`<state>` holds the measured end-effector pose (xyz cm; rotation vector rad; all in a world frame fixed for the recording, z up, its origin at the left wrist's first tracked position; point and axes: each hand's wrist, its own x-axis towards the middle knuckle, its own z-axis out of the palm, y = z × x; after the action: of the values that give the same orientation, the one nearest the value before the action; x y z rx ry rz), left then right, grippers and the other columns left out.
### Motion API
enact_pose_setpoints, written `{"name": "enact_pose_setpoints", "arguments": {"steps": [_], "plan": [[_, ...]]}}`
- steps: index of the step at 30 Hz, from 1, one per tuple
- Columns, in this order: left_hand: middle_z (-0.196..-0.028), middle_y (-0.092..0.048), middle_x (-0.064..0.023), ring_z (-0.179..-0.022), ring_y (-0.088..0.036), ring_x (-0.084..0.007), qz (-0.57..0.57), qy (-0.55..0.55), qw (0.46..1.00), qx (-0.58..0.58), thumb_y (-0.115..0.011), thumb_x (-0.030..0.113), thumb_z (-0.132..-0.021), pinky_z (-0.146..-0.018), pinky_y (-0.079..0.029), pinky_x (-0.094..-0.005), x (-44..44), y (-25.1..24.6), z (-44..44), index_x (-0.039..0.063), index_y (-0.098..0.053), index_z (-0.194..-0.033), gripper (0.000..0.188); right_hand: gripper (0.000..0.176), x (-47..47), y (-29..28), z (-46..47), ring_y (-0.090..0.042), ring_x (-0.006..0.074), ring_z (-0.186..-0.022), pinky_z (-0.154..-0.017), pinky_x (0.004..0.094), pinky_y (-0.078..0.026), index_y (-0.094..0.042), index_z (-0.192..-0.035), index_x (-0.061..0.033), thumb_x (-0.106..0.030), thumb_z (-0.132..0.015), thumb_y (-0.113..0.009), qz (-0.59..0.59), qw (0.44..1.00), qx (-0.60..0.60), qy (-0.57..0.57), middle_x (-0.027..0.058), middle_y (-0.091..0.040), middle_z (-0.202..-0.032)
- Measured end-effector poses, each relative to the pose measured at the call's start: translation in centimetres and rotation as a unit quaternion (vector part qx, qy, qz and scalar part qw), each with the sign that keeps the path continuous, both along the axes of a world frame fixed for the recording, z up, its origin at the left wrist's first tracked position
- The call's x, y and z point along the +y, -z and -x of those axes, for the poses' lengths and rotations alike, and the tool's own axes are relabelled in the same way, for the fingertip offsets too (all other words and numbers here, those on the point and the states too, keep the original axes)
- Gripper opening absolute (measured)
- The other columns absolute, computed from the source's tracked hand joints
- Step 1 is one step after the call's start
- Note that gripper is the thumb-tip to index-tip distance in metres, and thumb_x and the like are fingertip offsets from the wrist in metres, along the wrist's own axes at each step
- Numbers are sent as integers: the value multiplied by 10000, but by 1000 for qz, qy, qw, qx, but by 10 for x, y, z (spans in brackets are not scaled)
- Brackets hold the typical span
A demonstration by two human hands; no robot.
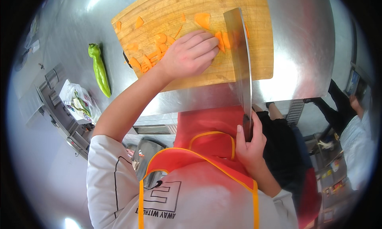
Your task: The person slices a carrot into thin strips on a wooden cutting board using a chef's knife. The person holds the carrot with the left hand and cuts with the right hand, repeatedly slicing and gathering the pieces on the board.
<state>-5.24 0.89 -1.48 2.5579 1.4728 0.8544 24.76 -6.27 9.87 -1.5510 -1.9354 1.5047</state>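
A large kitchen knife point(242, 59) with a broad steel blade stands near upright over the right part of the wooden cutting board point(259, 59). My right hand point(252, 142) is closed around its dark handle, in front of the table edge. My left hand point(192, 54) lies over the middle of the board with fingers curled, its fingertips on thin carrot slices point(220, 41) just left of the blade. Another carrot slice point(226, 40) lies against the blade's left side. What lies under my left palm is hidden. Cut carrot strips point(147, 61) are heaped beside my left wrist.
A loose carrot piece point(203, 20) lies farther back on the board. On the steel table point(125, 94), a green pepper point(99, 71) lies left of the board. A plastic bag point(80, 102) with vegetables is at lower left. Another person point(356, 142) stands at right.
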Motion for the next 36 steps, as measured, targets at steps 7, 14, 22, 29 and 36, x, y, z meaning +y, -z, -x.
{"name": "enact_pose_setpoints", "arguments": {"steps": [7, 14, 22, 29, 36], "plan": [[-1115, -697, -52, -1031, -682, -235, -15, -11, 1000, 3, -739, 47, -738, -950, -575, -386, 1, -2, -1, 58, -704, -1011, 276, 510, 2, -2, 1, -717, 173, -806, -727, 272, -560, -497, -1459, 67, -21, -987, -671, 12, 1000, 12, -19, 141, -718, -1031], [-1164, -700, -41, -1048, -668, -219, -3, -9, 1000, 23, -731, 58, -717, -966, -545, -385, 1, -3, -1, 76, -725, -1085, 368, 507, 3, -3, -4, -719, 174, -818, -736, 271, -563, -505, -1456, 69, -18, -985, -673, 20, 1000, 4, 3, 149, -722, -1038], [-1077, -682, -61, -1018, -661, -254, -9, -53, 998, -24, -722, 67, -723, -941, -528, -420, 0, 2, 0, 87, -691, -1013, 292, 514, 4, -1, -2, -763, 263, -953, -813, 315, -589, -499, -1461, 68, -4, -980, -667, 50, 999, 14, -5, 203, -721, -1231], [-994, -671, -49, -967, -648, -251, 18, -84, 996, -2, -724, 70, -757, -922, -516, -416, 0, 1, 0, 101, -669, -965, 217, 507, 2, -1, 0, -768, 279, -962, -813, 314, -593, -507, -1456, 66, -13, -983, -669, 53, 998, 20, -3, 211, -715, -1251], [-1005, -682, -43, -972, -647, -240, 5, -71, 997, -20, -745, 59, -767, -942, -515, -421, 1, 2, -1, 103, -673, -951, 203, 502, -1, -3, -2, -764, 262, -935, -797, 309, -590, -516, -1453, 64, -17, -982, -671, 60, 998, 10, -6, 210, -717, -1226]]}}
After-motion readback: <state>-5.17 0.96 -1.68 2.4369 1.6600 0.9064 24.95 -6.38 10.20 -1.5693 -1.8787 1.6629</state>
